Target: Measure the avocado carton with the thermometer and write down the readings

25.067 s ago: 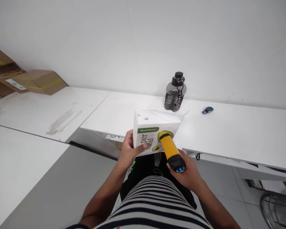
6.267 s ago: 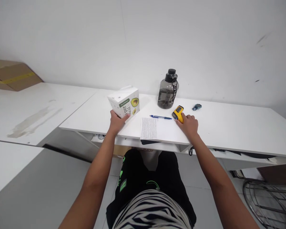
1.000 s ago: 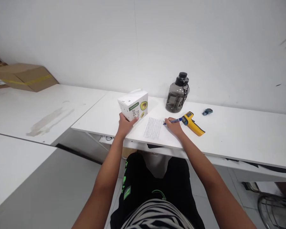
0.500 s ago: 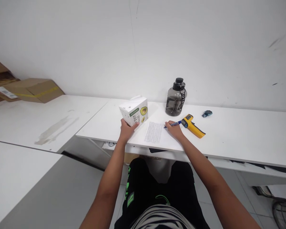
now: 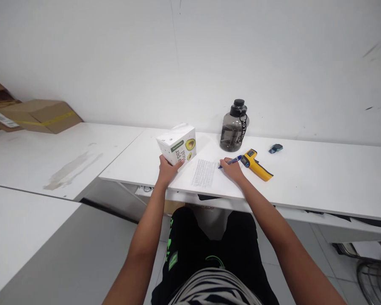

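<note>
My left hand (image 5: 169,170) grips the lower end of a white box (image 5: 177,145) with avocado pictures and green and dark lettering; the box is tilted above the desk. My right hand (image 5: 232,169) is closed around a blue pen (image 5: 234,160), whose tip points left and down at the right side of a block of small handwriting (image 5: 204,173). The writing lies on a white surface; I cannot tell whether that is a sheet or the desktop. Just right of my right hand lies a yellow infrared thermometer gun (image 5: 256,165).
Behind the pen stands a dark see-through jug (image 5: 231,132) with a black lid, partly filled. A small teal object (image 5: 275,148) lies farther right on the white desk (image 5: 324,178). Cardboard boxes (image 5: 41,115) sit at the far left against the wall. A wire-guarded fan (image 5: 376,279) is low right.
The whole view has shifted slightly, so things appear a little higher. Both hands keep their hold, and the pen stays near the right edge of the writing.
</note>
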`<state>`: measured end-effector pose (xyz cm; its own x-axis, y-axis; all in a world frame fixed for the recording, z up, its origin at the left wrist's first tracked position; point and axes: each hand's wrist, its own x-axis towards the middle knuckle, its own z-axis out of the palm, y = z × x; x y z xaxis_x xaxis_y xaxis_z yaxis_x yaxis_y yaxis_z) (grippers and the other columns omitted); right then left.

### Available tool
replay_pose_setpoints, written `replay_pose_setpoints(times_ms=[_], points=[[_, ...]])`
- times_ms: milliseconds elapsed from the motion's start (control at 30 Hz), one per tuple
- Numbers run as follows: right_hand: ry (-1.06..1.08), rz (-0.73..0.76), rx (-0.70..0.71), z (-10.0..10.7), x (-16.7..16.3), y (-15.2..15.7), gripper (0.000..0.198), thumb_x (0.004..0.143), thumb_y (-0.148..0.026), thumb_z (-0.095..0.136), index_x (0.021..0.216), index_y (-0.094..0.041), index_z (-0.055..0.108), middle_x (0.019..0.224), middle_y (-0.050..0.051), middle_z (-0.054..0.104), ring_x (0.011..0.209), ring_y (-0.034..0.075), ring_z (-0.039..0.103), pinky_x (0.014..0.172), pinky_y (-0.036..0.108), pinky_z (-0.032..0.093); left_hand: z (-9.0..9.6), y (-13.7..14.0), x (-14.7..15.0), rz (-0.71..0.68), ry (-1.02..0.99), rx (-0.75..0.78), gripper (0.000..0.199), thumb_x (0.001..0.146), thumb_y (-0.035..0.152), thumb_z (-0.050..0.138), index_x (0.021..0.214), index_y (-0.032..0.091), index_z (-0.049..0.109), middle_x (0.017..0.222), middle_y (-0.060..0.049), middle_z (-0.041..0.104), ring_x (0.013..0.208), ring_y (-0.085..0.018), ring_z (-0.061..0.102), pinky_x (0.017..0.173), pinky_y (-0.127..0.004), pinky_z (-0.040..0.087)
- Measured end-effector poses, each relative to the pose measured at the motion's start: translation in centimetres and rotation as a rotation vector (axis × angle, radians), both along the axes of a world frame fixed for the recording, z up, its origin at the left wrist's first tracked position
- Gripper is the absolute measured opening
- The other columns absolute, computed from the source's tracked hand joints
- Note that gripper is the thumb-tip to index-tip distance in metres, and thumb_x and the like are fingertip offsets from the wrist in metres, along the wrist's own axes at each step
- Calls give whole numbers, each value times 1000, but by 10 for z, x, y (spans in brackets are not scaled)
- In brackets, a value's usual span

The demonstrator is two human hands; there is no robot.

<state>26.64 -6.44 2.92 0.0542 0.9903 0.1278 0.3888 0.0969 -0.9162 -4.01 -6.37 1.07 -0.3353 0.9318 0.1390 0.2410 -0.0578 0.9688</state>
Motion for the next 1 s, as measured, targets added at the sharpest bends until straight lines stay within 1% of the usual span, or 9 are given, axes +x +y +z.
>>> replay_pose_setpoints(times_ms=[167, 267, 400, 467, 533, 633, 733, 833, 1000], points=[[79, -58, -44, 4, 6, 5, 37, 85, -43, 54, 52, -25, 48, 53, -1, 52, 68, 20, 54, 76, 33, 45, 2, -1, 1, -2, 17, -6, 75, 67, 47, 93, 116, 27, 41, 134, -12, 62, 126, -29, 63, 102, -49, 56], [100, -39, -53, 5, 8, 7, 40, 86, -42, 55, 51, -25, 48, 56, 0, 54, 70, 21, 57, 80, 34, 47, 3, -1, 1, 3, 14, -10, 76, 66, 47, 93, 117, 27, 41, 134, -13, 62, 126, -29, 63, 101, -48, 57], [71, -33, -31, 4, 6, 3, 35, 87, -48, 57, 62, -24, 57, 61, 1, 59, 71, 22, 58, 79, 35, 47, 4, -2, 2, 1, -13, -6, 77, 65, 46, 94, 118, 27, 41, 134, -13, 63, 126, -29, 63, 101, -47, 57], [48, -62, 53, 1, 5, -2, 31, 88, -51, 59, 73, -23, 62, 71, 2, 64, 77, 23, 61, 81, 36, 48, 4, -2, 2, 2, -17, -7, 75, 65, 45, 94, 117, 27, 42, 133, -12, 63, 126, -29, 63, 101, -47, 57], [-4, -61, 212, -4, 4, -6, 29, 89, -51, 59, 87, -23, 65, 86, 5, 69, 86, 24, 63, 86, 36, 48, 5, -2, 3, 8, -16, -9, 73, 66, 43, 94, 115, 27, 42, 131, -12, 64, 126, -29, 64, 102, -48, 56], [-158, -48, 392, -10, 6, -7, 28, 93, -45, 57, 104, -21, 67, 102, 9, 69, 94, 25, 65, 89, 37, 49, 5, -2, 3, 19, -16, -12, 72, 66, 41, 94, 113, 27, 42, 128, -11, 65, 125, -29, 64, 103, -49, 56], [-296, -120, 316, -15, 8, -2, 25, 93, -31, 53, 108, -19, 69, 106, 12, 66, 93, 26, 66, 83, 37, 51, 7, -3, 3, 15, -11, -16, 72, 66, 42, 94, 113, 27, 42, 128, -11, 65, 126, -29, 64, 103, -49, 56], [-394, -145, 247, -20, 8, 5, 34, 88, -14, 47, 113, -18, 70, 113, 13, 64, 99, 27, 66, 81, 37, 52, 9, -4, 4, 12, -8, -13, 71, 67, 41, 93, 114, 26, 42, 130, -12, 65, 126, -28, 63, 103, -48, 56], [-498, -114, 231, -25, 8, 8, 41, 88, -11, 46, 119, -19, 72, 118, 14, 64, 95, 27, 66, 80, 37, 52, 7, -3, 5, 29, 2, -6, 70, 67, 39, 93, 112, 26, 41, 130, -12, 64, 123, -27, 65, 103, -48, 55]])
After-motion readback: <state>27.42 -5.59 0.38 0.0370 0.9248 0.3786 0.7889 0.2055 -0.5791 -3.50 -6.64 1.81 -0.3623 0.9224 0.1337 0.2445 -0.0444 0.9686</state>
